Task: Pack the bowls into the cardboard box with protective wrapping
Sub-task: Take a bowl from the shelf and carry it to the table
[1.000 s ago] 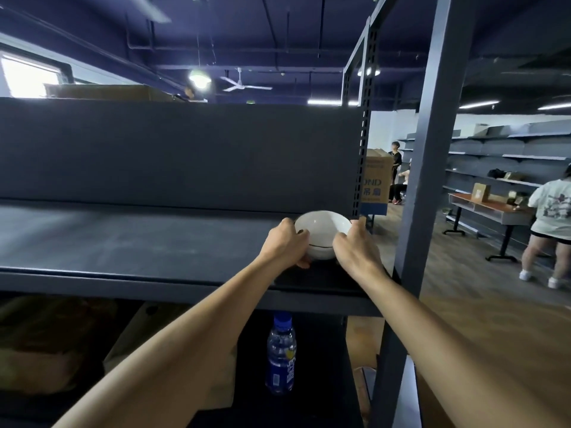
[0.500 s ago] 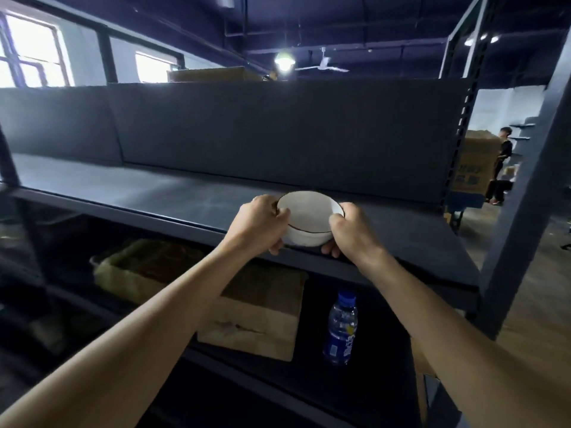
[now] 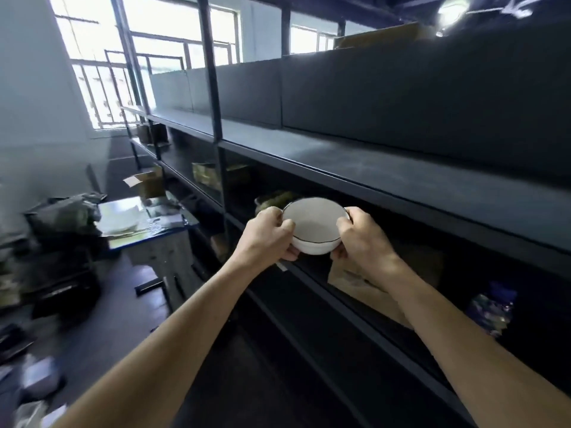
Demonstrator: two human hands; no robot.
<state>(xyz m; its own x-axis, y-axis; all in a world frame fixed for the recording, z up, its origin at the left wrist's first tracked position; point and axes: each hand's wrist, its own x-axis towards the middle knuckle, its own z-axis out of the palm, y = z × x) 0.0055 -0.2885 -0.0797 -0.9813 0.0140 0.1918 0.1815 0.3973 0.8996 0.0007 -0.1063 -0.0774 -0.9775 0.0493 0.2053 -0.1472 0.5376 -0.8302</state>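
A white bowl (image 3: 315,227) with a thin dark rim is held upright in the air, just in front of the dark metal shelf (image 3: 401,177). It is gripped by the left hand (image 3: 265,239) on one side, thumb hooked over the rim and fingers curled beneath. The opposite side is clasped the same way by the right hand (image 3: 363,239). Flat brown cardboard (image 3: 364,285) is seen on the lower level behind the right wrist. Further right, a blurred blue object (image 3: 491,307), possibly a bottle, is made out. Off to the left, a blue-topped table (image 3: 173,225) and an open cardboard box (image 3: 145,183) are seen.
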